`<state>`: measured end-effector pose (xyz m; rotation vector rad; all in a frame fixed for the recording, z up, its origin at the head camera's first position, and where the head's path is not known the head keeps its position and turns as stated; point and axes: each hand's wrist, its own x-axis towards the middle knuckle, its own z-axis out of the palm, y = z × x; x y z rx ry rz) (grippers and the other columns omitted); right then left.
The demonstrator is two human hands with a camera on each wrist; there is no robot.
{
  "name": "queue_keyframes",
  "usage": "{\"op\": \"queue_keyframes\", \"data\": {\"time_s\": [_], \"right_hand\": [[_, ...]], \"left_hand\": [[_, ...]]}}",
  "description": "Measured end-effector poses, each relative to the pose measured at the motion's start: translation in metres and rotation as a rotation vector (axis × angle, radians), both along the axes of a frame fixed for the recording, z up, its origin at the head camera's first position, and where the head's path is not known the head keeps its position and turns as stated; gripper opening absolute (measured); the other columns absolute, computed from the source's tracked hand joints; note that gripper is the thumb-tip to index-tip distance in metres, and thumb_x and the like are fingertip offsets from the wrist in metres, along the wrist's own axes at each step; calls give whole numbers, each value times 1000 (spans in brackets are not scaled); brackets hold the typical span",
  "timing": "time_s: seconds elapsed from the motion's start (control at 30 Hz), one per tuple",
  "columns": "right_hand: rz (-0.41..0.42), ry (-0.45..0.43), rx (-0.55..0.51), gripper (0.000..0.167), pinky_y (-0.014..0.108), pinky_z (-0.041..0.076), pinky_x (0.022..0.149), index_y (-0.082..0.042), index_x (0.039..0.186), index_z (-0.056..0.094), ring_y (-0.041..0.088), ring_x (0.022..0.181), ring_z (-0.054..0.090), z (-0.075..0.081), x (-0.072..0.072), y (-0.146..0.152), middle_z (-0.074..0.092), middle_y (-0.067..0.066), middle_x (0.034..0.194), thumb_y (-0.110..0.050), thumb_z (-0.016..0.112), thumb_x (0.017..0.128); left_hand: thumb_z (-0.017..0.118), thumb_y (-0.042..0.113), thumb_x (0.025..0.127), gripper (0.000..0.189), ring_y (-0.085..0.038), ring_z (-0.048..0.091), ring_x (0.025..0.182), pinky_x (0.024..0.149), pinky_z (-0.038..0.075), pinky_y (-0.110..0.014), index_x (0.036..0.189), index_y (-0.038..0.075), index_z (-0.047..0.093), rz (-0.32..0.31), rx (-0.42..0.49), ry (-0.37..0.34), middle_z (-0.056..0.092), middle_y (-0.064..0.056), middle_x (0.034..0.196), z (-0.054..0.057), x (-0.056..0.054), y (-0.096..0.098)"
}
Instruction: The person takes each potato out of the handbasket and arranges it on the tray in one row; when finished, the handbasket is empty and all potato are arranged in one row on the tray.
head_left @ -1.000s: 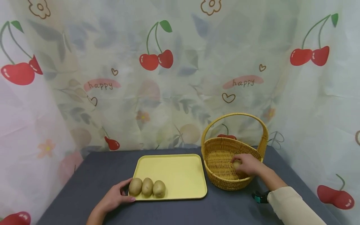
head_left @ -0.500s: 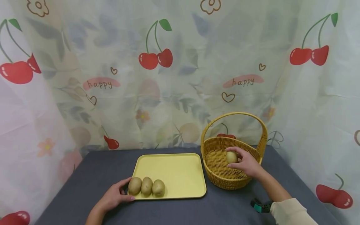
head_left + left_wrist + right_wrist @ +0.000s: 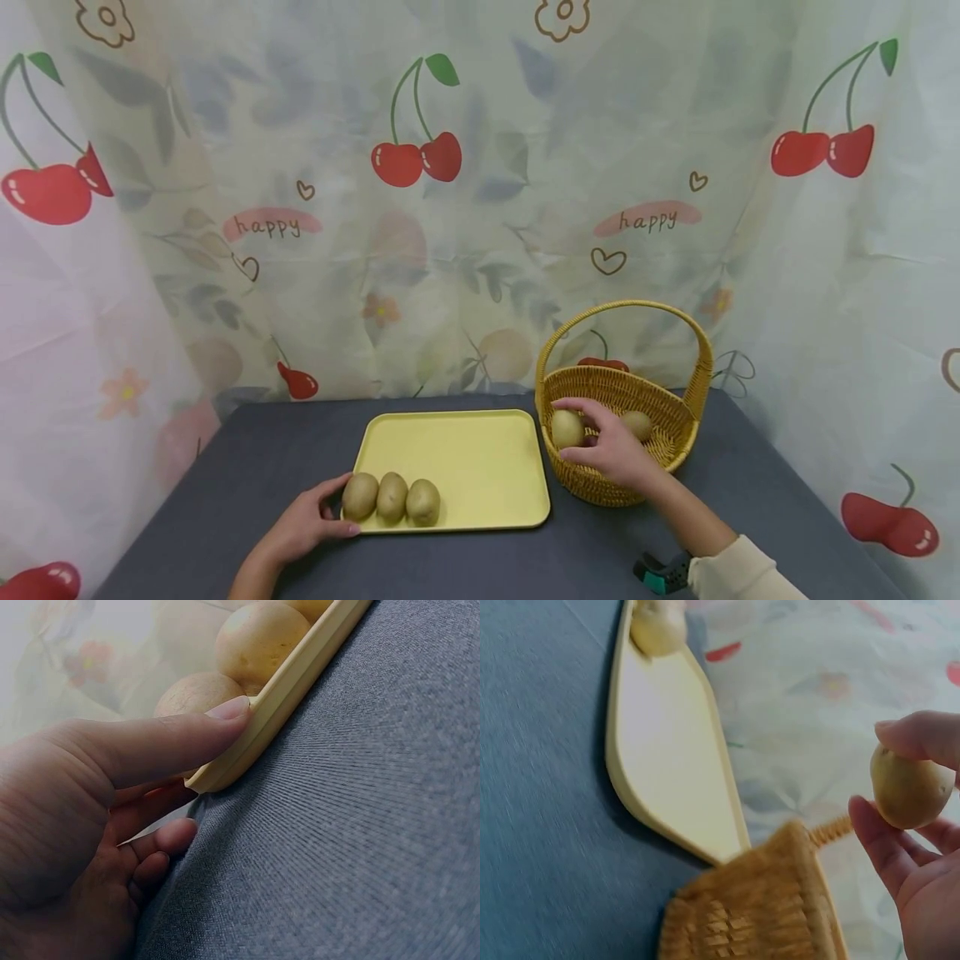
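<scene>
My right hand [image 3: 611, 446] pinches a potato [image 3: 567, 429] between thumb and fingers, over the left part of the wicker basket [image 3: 577, 483]. The right wrist view shows this held potato [image 3: 911, 786] above the basket's rim. A second potato [image 3: 637, 425] lies inside the basket, partly behind the hand. My left hand [image 3: 303, 523] grips the front left corner of a yellow tray [image 3: 487, 467]. Its thumb lies on the tray rim [image 3: 262, 724] in the left wrist view. Three potatoes [image 3: 392, 498] stand in a row along the tray's front left edge.
The basket's tall handle [image 3: 637, 303] arches over its opening, right of the tray. A dark grey cloth [image 3: 465, 567] covers the table. Behind and at both sides hangs a cherry-print curtain [image 3: 480, 250]. A black and green device [image 3: 660, 575] shows at the right wrist.
My right hand has lifted the potato from inside the basket and carried it left towards the tray, uncovering another potato in the basket. The left hand has stayed at the tray corner.
</scene>
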<state>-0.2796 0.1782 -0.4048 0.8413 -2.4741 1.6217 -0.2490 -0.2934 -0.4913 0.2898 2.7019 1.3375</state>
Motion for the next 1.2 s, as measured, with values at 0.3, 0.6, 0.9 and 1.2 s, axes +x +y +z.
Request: {"op": "queue_keyframes", "data": {"time_s": [0.3, 0.6, 0.9, 1.2], "right_hand": [[112, 41, 50, 64, 35, 52, 75, -6, 139, 50, 29, 103, 57, -9, 2, -39, 48, 17, 135, -4, 77, 81], [144, -43, 215, 67, 29, 51, 72, -14, 138, 53, 22, 100, 58, -34, 5, -81, 55, 7, 127, -5, 79, 76], [116, -47, 258, 72, 29, 48, 71, -10, 136, 54, 19, 99, 57, -68, -6, -123, 60, 4, 116, -7, 81, 70], [84, 37, 318, 72, 29, 45, 83, -10, 132, 58, 11, 97, 57, -84, -5, -143, 63, 1, 114, -12, 85, 66]], "left_hand": [[85, 26, 75, 86, -18, 46, 61, 55, 39, -28, 144, -4, 43, -2, 3, -3, 49, -3, 69, -1, 0, -1], [85, 26, 75, 86, -17, 46, 60, 54, 39, -28, 143, -4, 43, -8, 9, 9, 48, -2, 68, -2, 0, -1], [86, 26, 74, 86, -16, 45, 59, 54, 38, -27, 143, -4, 44, 1, -5, 23, 48, -2, 66, -3, -2, -3], [86, 25, 74, 86, -16, 46, 59, 55, 39, -27, 143, -3, 44, 1, 4, 18, 48, -2, 67, -3, -2, -1]]}}
